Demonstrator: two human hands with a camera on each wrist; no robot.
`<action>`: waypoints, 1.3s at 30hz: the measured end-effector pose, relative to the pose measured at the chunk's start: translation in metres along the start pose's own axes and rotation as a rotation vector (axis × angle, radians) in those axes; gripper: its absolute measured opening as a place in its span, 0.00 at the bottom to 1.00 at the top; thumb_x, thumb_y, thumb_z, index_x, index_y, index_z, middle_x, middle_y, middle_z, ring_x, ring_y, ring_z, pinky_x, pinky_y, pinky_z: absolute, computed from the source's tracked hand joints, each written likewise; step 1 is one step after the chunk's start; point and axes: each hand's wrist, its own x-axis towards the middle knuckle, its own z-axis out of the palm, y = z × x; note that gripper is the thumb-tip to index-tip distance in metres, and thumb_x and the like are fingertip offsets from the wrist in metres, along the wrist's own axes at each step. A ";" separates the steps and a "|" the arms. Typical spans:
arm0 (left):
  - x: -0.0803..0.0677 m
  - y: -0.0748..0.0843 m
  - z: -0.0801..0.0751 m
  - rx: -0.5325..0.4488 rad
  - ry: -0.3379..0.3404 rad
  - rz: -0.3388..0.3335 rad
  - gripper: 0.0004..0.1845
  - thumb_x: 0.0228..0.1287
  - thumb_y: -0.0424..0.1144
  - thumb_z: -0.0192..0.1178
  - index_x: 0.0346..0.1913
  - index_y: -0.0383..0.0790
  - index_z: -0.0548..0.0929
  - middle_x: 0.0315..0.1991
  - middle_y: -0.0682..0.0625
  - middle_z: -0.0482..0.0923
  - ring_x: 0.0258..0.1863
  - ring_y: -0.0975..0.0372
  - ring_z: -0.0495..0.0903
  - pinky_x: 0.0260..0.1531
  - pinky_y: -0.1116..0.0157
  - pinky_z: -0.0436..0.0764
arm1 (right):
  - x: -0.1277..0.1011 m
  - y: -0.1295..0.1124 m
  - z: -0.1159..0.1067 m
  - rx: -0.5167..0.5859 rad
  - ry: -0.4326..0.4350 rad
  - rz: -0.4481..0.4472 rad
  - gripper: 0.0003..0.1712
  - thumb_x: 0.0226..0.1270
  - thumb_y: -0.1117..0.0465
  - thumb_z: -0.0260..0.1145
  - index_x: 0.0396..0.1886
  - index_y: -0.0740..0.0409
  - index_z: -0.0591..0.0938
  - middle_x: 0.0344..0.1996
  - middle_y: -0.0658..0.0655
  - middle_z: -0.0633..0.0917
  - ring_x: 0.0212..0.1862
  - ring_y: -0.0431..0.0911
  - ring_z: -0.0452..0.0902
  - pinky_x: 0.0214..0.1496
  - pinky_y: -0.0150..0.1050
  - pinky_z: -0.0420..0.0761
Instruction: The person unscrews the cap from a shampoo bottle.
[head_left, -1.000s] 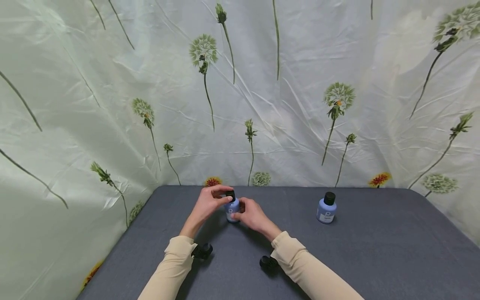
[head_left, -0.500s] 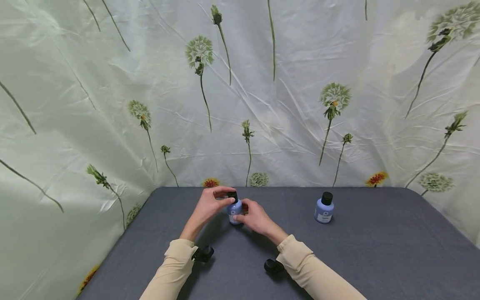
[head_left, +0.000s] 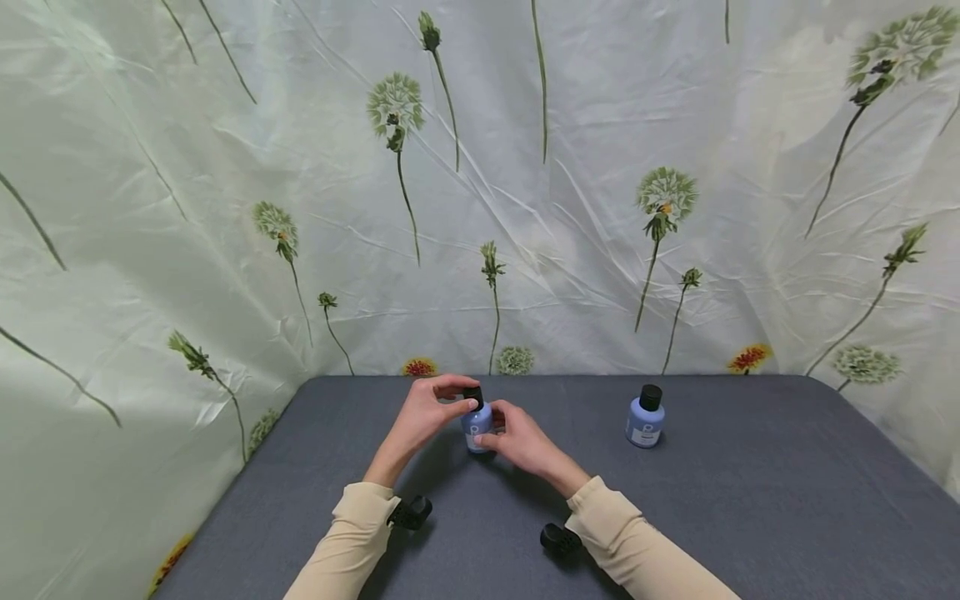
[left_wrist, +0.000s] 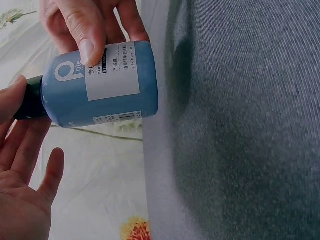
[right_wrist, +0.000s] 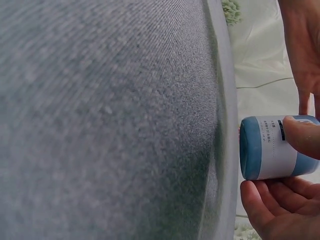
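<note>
A small blue shampoo bottle (head_left: 476, 422) with a white label stands roughly upright between both hands near the table's far side. My left hand (head_left: 422, 417) pinches its black cap (left_wrist: 33, 100) from above, thumb on the near side. Lower down, my right hand (head_left: 527, 442) grips the bottle's body, its thumb lying across the label. In the right wrist view the bottle's base (right_wrist: 250, 150) shows, and in the left wrist view a dark shadow falls on the cloth apart from it. The cap sits on the bottle; whether it is loose I cannot tell.
A second blue bottle (head_left: 645, 427) with a black cap stands upright on the right of the dark grey table (head_left: 750, 500). Behind the table hangs a pale curtain (head_left: 562, 275) with a dandelion print. Black wrist cameras hang beneath both sleeves.
Both hands and the held bottle have shifted slightly right and nearer to me. Both grips look the same, and the view has turned a little.
</note>
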 end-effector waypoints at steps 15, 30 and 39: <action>-0.001 0.013 0.018 -0.004 -0.026 0.035 0.13 0.61 0.40 0.70 0.49 0.47 0.87 0.45 0.55 0.84 0.44 0.59 0.80 0.46 0.54 0.78 | -0.020 0.002 -0.012 0.033 0.050 -0.005 0.26 0.66 0.63 0.68 0.60 0.68 0.73 0.52 0.63 0.79 0.57 0.57 0.76 0.55 0.50 0.77; -0.002 0.020 0.035 -0.058 -0.059 0.063 0.13 0.61 0.39 0.70 0.49 0.52 0.87 0.47 0.57 0.84 0.47 0.61 0.80 0.50 0.50 0.76 | -0.035 0.007 -0.029 0.040 0.057 0.015 0.28 0.66 0.62 0.69 0.62 0.69 0.72 0.54 0.63 0.79 0.57 0.57 0.76 0.56 0.51 0.77; 0.002 0.025 0.047 -0.077 -0.089 0.104 0.14 0.63 0.38 0.68 0.52 0.45 0.87 0.49 0.55 0.83 0.48 0.60 0.79 0.49 0.50 0.77 | -0.043 0.010 -0.037 0.055 0.095 0.036 0.28 0.65 0.63 0.70 0.61 0.68 0.73 0.54 0.62 0.79 0.57 0.55 0.76 0.56 0.51 0.77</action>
